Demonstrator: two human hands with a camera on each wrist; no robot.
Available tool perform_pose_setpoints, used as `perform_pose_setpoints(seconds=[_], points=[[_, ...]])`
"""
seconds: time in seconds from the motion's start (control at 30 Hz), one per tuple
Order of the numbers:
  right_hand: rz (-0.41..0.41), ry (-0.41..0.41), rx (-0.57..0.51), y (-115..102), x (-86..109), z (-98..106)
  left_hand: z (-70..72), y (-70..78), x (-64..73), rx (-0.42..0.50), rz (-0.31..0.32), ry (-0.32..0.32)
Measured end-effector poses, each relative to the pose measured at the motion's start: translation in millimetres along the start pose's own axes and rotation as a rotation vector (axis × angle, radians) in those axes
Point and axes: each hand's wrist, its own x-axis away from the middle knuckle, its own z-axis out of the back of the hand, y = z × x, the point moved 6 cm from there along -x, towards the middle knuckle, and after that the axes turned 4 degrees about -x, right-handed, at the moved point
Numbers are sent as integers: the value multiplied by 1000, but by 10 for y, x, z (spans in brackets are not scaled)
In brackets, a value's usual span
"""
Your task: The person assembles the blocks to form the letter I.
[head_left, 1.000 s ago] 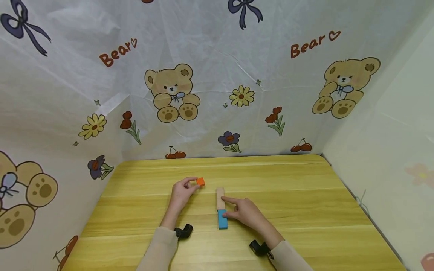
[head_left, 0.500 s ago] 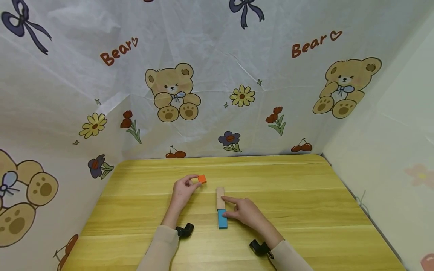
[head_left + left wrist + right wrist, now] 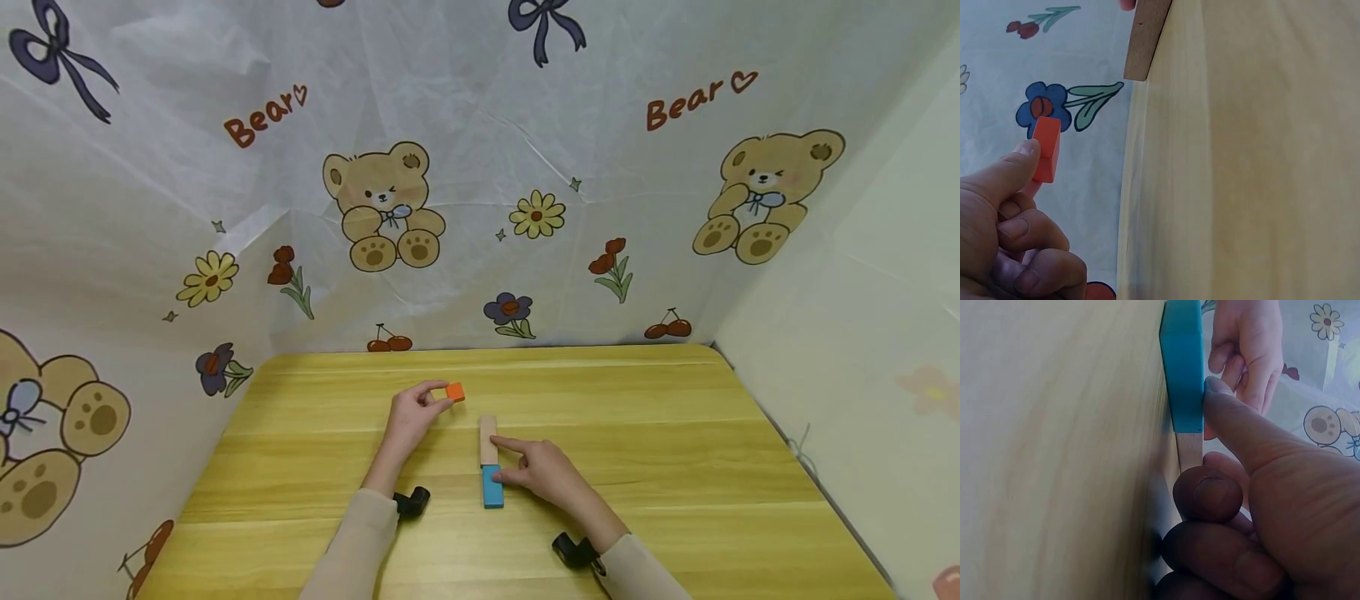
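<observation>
My left hand (image 3: 411,415) pinches a small orange block (image 3: 455,392) between thumb and forefinger, up and left of the two other blocks. In the left wrist view the orange block (image 3: 1047,150) shows at the thumb tip. A plain wooden block (image 3: 487,429) and a blue block (image 3: 492,493) lie end to end in a line on the table. My right hand (image 3: 546,472) touches both: its straight forefinger rests on the wooden one, its thumb on the blue block (image 3: 1184,369). The right hand's other fingers are curled under.
The blocks lie on a yellow wood-grain table (image 3: 645,417). A white cloth (image 3: 465,100) printed with bears and flowers hangs behind it and at the left. A black wrist camera (image 3: 412,502) sits at the left wrist, another black camera (image 3: 573,550) at the right.
My left hand has moved slightly right and away from me with the orange block. The right hand and the two blocks under it stay in place.
</observation>
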Motion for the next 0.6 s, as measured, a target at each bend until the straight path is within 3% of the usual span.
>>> perform_pose_setpoints(seconds=[0.6], points=[[10, -4, -9, 20, -3, 0, -164, 81, -61, -1, -20, -58]])
